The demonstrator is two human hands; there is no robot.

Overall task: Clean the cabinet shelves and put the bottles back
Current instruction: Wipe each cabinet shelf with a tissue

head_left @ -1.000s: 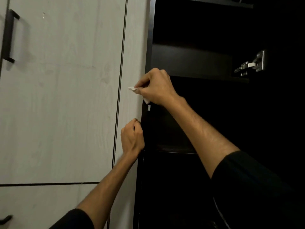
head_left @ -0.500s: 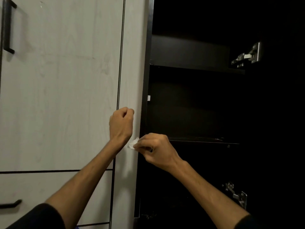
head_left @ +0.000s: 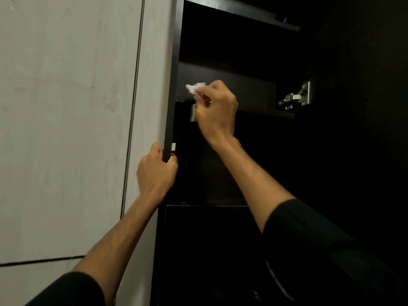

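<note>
The left hand [head_left: 156, 173] grips the dark edge of the cabinet [head_left: 171, 85]; the right hand [head_left: 215, 109] pinches a small white tissue [head_left: 194, 87] against the left end of the upper shelf [head_left: 254, 89]; no bottles are in view. The crumpled wad could slip from the fingers if dragged hard; the interior is dim, so dirt may be missed. A metal hinge [head_left: 294, 97] on the right wall could snag the tissue; a lower shelf [head_left: 207, 203] sits below.
</note>
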